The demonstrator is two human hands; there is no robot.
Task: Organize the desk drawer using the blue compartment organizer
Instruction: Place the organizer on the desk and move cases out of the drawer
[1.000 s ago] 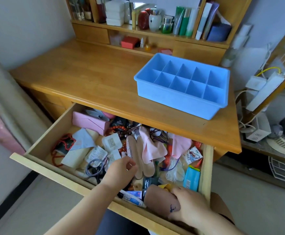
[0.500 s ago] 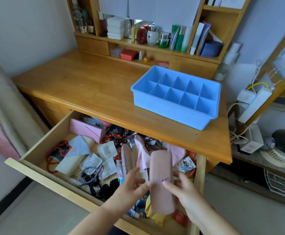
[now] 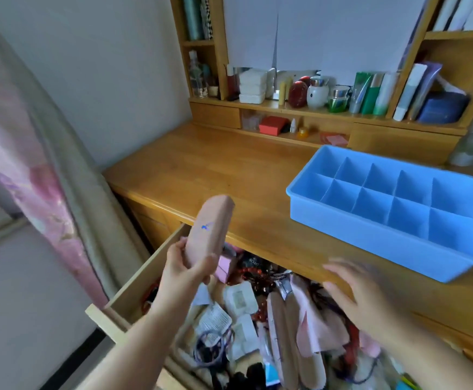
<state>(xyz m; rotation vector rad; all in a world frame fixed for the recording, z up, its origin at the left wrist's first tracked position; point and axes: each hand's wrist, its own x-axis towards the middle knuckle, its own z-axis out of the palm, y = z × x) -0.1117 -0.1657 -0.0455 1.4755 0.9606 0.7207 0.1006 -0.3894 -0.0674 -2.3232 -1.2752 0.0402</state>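
My left hand (image 3: pixel 186 267) grips the lower end of a long pink case (image 3: pixel 211 228) with a small blue mark, holding it tilted upright above the drawer's left part and the desk's front edge. My right hand (image 3: pixel 355 291) hovers blurred over the open drawer (image 3: pixel 145 274), fingers spread and holding nothing. The blue compartment organizer (image 3: pixel 314 215) stands on the desktop to the right, its cells bare. The drawer is packed with clutter: a pink box (image 3: pixel 225 267), red beads (image 3: pixel 253 273), paper packets (image 3: pixel 239 298), hair ties (image 3: pixel 211 344) and pink cloth (image 3: pixel 311 327).
The wooden desktop (image 3: pixel 215 170) lies bare left of the organizer. A shelf at the back holds bottles, tubes, a red box (image 3: pixel 273 125) and white boxes (image 3: pixel 252 85). A pink patterned curtain (image 3: pixel 32 178) hangs at the left.
The pink case was lifted out of the drawer's front and passed from both hands into the left hand alone, which raised it to the left. The right hand let go and moved right.
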